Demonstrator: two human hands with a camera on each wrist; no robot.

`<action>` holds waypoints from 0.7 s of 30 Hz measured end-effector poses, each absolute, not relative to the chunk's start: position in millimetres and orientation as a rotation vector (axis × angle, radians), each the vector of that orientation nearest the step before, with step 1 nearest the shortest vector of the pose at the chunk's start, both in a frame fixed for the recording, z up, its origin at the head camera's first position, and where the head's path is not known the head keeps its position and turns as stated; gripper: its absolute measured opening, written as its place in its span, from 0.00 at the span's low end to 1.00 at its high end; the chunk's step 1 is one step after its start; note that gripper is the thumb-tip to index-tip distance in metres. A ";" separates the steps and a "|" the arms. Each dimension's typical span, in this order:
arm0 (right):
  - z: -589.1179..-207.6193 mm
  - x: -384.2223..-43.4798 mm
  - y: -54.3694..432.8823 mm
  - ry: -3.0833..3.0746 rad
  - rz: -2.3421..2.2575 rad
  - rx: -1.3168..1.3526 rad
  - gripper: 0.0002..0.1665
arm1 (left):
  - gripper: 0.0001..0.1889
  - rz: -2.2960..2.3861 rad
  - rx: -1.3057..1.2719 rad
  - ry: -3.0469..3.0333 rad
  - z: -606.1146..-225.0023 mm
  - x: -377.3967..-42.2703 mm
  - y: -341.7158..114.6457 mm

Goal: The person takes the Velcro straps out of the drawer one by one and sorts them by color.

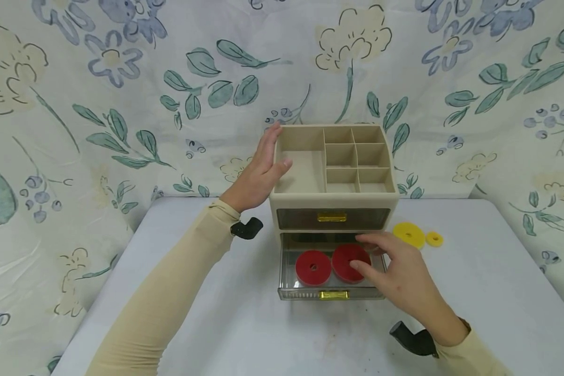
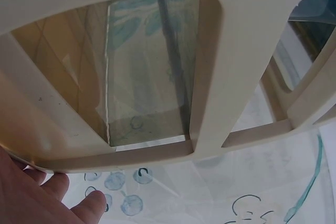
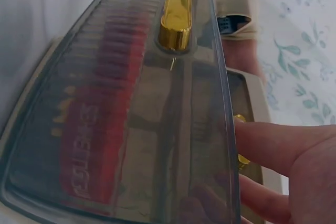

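Note:
A cream desk organizer (image 1: 335,196) with a compartmented top stands near the back of the table. My left hand (image 1: 258,169) holds its left side, thumb over the rim and fingers along the outer wall. The lower clear drawer (image 1: 289,282) is pulled out. Inside lie two red discs with centre holes, a left disc (image 1: 313,268) and a right disc (image 1: 348,263). Over the right disc hovers my right hand (image 1: 401,274), thumb and forefinger spread apart. In the right wrist view, its thumb (image 3: 278,142) shows behind the drawer front, with no disc visible between the fingers.
A large yellow disc (image 1: 409,235) and a small yellow ring (image 1: 434,239) lie on the white table right of the organizer. The upper drawer (image 1: 301,219) is closed. Gold handles (image 3: 176,17) stick out from the drawer fronts. Floral cloth (image 1: 282,62) hangs behind.

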State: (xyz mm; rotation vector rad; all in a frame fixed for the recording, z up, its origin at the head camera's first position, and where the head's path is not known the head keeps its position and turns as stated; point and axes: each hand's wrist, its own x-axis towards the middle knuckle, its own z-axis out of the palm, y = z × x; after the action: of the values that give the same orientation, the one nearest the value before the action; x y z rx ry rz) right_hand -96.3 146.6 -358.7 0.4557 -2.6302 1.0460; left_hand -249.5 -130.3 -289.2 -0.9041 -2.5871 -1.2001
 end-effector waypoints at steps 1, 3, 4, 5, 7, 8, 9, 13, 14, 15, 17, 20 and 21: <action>-357.6 -96.8 146.7 -2.650 1.041 0.464 0.26 | 0.36 -1.201 -0.903 -2.588 -289.2 -249.5 -130.3; -355.3 -98.0 146.9 -2.687 1.032 0.486 0.26 | 0.36 -1.201 -0.904 -2.586 -289.0 -249.3 -130.3; -354.3 -98.7 146.9 -2.708 1.018 0.501 0.27 | 0.36 -1.202 -0.905 -2.585 -289.0 -249.4 -130.3; -353.5 -99.6 146.9 -2.729 1.003 0.517 0.27 | 0.36 -1.205 -0.907 -2.582 -289.0 -249.4 -130.4; -352.3 -101.4 146.7 -2.767 0.969 0.549 0.28 | 0.35 -1.210 -0.914 -2.576 -289.2 -249.6 -130.5; -351.8 -102.4 146.7 -2.781 0.947 0.568 0.29 | 0.35 -1.211 -0.917 -2.573 -289.1 -249.5 -130.5; -351.3 -103.5 146.5 -2.793 0.921 0.587 0.30 | 0.35 -1.213 -0.921 -2.570 -289.1 -249.4 -130.5; -348.3 -107.2 144.4 -2.864 0.824 0.637 0.31 | 0.35 -1.210 -0.926 -2.565 -289.5 -249.2 -131.1; -347.4 -108.0 143.9 -2.883 0.802 0.648 0.31 | 0.35 -1.210 -0.927 -2.564 -289.7 -249.1 -131.2; -346.7 -108.9 143.3 -2.907 0.781 0.658 0.32 | 0.35 -1.210 -0.928 -2.563 -289.8 -249.2 -131.3; -345.5 -110.7 142.2 -2.952 0.745 0.673 0.32 | 0.35 -1.209 -0.929 -2.561 -290.3 -249.4 -131.4; -344.6 -113.4 141.4 -2.987 0.696 0.714 0.34 | 0.35 -1.210 -0.929 -2.563 -290.6 -249.5 -131.3; -344.3 -114.2 140.8 -2.993 0.681 0.728 0.35 | 0.35 -1.209 -0.927 -2.563 -290.7 -249.5 -131.3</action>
State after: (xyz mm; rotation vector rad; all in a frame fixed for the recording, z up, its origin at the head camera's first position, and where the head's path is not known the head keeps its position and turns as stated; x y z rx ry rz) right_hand -114.2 140.8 -344.3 0.7282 -2.9927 0.6811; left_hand -249.5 -131.3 -290.7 -0.9273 -2.5632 -1.2094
